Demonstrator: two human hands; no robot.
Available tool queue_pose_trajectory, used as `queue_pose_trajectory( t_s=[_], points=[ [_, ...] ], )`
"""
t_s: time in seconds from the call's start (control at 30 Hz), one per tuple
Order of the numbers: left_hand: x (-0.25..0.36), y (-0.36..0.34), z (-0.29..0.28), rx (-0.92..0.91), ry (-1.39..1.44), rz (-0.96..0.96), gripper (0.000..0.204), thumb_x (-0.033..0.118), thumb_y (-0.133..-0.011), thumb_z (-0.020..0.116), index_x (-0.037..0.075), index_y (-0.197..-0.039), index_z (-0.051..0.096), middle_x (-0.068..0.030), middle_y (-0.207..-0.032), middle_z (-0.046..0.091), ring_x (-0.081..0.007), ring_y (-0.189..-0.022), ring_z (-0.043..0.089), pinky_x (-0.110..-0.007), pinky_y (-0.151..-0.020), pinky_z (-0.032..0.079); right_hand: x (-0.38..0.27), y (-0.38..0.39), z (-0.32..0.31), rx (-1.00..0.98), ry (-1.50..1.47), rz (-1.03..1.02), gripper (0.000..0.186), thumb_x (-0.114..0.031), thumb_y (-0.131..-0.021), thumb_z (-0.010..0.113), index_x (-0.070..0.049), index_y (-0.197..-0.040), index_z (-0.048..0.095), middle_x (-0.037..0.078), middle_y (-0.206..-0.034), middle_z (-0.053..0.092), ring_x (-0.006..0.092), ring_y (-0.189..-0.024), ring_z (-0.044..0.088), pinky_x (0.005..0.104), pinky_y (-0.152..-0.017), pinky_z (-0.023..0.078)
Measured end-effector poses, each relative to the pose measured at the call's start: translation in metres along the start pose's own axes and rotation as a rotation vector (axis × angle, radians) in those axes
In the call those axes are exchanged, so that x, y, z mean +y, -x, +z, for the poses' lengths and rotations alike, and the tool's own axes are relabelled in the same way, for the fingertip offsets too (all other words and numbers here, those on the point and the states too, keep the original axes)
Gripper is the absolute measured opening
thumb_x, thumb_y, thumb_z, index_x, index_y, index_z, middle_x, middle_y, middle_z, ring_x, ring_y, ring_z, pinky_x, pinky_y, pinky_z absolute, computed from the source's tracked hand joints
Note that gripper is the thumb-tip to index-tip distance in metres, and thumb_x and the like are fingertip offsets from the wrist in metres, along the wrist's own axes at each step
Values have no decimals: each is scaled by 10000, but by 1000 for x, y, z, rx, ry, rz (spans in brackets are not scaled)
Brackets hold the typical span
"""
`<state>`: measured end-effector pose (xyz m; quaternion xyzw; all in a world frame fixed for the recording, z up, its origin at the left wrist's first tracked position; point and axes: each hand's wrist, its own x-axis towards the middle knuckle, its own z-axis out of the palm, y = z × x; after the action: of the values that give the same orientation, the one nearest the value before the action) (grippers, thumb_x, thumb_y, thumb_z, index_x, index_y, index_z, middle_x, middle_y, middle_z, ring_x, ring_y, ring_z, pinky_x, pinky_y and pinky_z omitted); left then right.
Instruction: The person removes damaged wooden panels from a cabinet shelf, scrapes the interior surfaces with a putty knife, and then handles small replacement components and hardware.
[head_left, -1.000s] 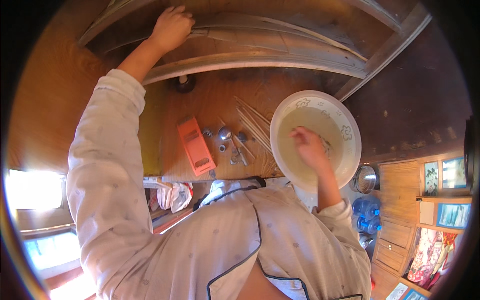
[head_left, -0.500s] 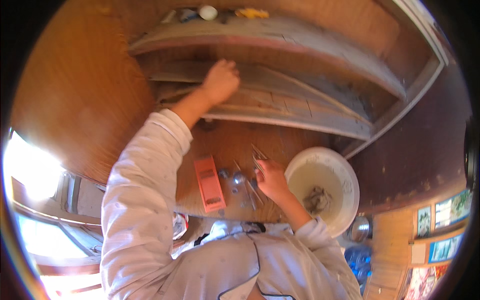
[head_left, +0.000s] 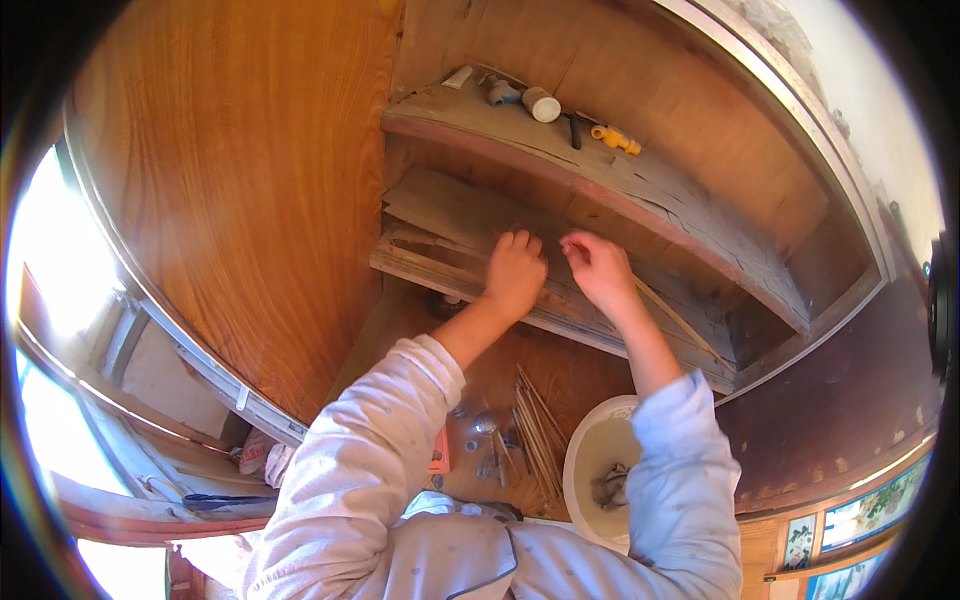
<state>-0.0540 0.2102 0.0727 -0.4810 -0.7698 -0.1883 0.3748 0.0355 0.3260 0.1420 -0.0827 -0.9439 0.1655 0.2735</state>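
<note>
Both my hands are over the lower shelf of a wooden cabinet. My left hand has curled fingers over a worn board there; what they hold, if anything, is hidden. My right hand, just beside it, has finger and thumb closed together; whatever is between them is too small to make out. A thin pale strip lies along the shelf behind my right hand.
An upper shelf holds a white canister, a yellow fitting and a dark tool. Below are wooden sticks, an orange grater and a white basin of cloudy water with a wet cloth.
My right hand has left the basin and risen to the lower shelf. My left hand has moved right along the shelves. The view has tilted up, showing the upper shelf.
</note>
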Motion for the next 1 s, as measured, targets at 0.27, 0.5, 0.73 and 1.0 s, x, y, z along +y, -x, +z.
queue_pose_trajectory(
  t_s=[0.27, 0.5, 0.73, 1.0],
  points=[
    [-2, 6, 10, 128, 71, -48, 48, 123, -627, 589, 84, -643, 611, -70, -767, 546, -238, -843, 497, -350, -778, 374, 58, -97, 64, -425, 279, -59, 278, -251, -768, 603, -39, -939, 657, 173, -921, 650, 287, -867, 629, 367, -754, 483],
    [-2, 15, 11, 141, 25, -71, 51, 118, -636, 569, 79, -648, 600, -69, -737, 541, -234, -838, 500, -362, -796, 384, 41, -100, 76, -422, -38, -53, 324, -280, -727, 621, -4, -891, 663, 191, -881, 641, 278, -809, 606, 372, -717, 464],
    [0, 12, 10, 137, -26, -49, 48, 127, -636, 568, 84, -630, 588, -72, -739, 539, -240, -844, 500, -381, -802, 390, 68, -109, 107, -509, -16, 24, 283, -229, -726, 600, 14, -854, 666, 202, -848, 633, 255, -803, 601, 364, -702, 459],
    [4, -4, 8, 85, -40, -20, 206, 137, -672, 569, 69, -866, 578, -103, -872, 535, -264, -900, 491, -392, -855, 381, 151, -106, 132, -287, -344, 110, 260, -194, -791, 561, 22, -912, 640, 135, -867, 635, 244, -747, 594, 374, -662, 472]
  ],
)
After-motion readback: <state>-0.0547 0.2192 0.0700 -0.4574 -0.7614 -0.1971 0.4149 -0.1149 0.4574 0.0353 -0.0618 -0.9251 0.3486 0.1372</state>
